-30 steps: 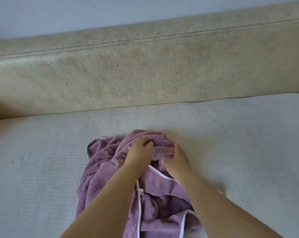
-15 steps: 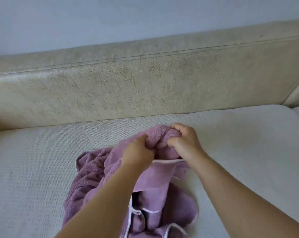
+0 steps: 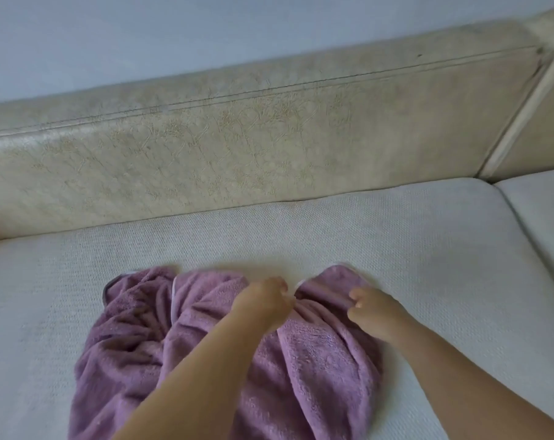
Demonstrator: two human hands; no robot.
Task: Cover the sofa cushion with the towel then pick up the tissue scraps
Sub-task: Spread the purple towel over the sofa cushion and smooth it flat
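Note:
A purple towel [image 3: 136, 341] with a white edge lies bunched and wrinkled on the pale sofa cushion [image 3: 396, 249]. My left hand [image 3: 263, 303] grips the towel's far edge near its middle, fingers curled round the cloth. My right hand [image 3: 371, 309] pinches the same far edge a little to the right, beside a raised corner of the towel. Both forearms reach over the towel from the near side. No tissue scraps show in this view.
The worn beige backrest [image 3: 237, 147] runs along the far side of the cushion. A second seat cushion [image 3: 542, 217] adjoins at the right, parted by a seam. A pale wall [image 3: 174, 33] stands behind the sofa.
My hands have moved apart along the towel's far edge and lowered it onto the cushion. The towel is spread wider than before. The camera has swung right, showing the sofa's corner.

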